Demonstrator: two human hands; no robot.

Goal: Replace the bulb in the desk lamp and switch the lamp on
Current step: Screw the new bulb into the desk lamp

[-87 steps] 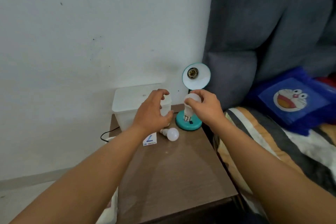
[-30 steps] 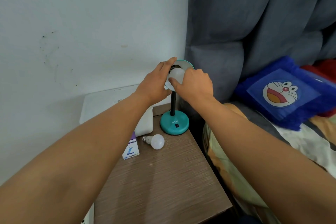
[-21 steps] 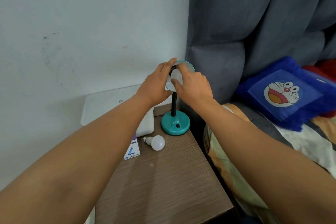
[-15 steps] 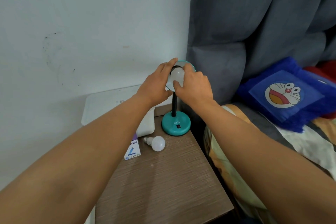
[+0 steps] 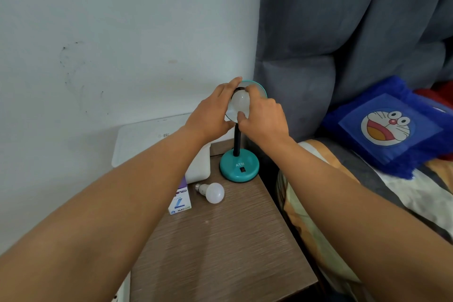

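- White wall fills the background on the left; a grey padded headboard (image 5: 343, 32) stands at the right, with a blue cartoon cushion (image 5: 389, 125) lying on the striped bedding (image 5: 416, 193) below it.
- Brown wood-grain bedside table (image 5: 220, 252) sits between wall and bed.
- Desk lamp (image 5: 239, 165), teal round base with a black stem, stands at the table's far right corner. Its teal shade (image 5: 261, 88) faces the camera.
- White bulb (image 5: 240, 103) sits in the middle of the shade, dome towards the camera; how deep it sits in the socket cannot be told.
- Right hand (image 5: 263, 117) is closed around that bulb: thumb under the dome, a finger over its top.
- Left hand (image 5: 210, 115) is partly closed on the left rim of the shade, fingers curled over the top edge, thumb below.
- Second white bulb (image 5: 212, 192) lies on its side on the table, just in front of the lamp base and apart from it, screw cap pointing left.
- Small white and purple carton (image 5: 180, 201) stands just left of the loose bulb, near the table's left edge.
- White plastic box with lid (image 5: 152, 140) occupies the far left corner, against the wall, partly hidden by the left forearm.
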